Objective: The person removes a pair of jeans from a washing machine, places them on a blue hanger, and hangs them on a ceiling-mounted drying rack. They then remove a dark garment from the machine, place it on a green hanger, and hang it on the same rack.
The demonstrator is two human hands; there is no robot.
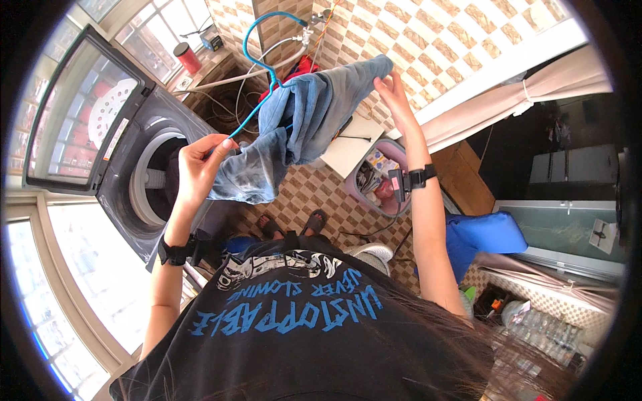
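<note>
A faded blue denim garment (321, 108) is draped over a blue clothes hanger (251, 115) in front of me, its cloth bunched in folds around the middle. My left hand (200, 163) pinches the hanger's left arm between thumb and fingers, beside the lower left end of the denim. At the garment's far right end, my right hand (398, 103) has its fingers apart, with fingertips against the cloth's edge. The hanger's hook curves up toward the wall tap. Folded denim hides most of the hanger's right arm.
At left stands a top-loading washing machine (118, 175), lid raised, dark laundry in its drum. A wall tap (307, 35) with hoses is ahead. A red canister (186, 57) sits on the window ledge. A pink bin (353, 188) with packets and a blue plastic chair (481, 235) are to the right.
</note>
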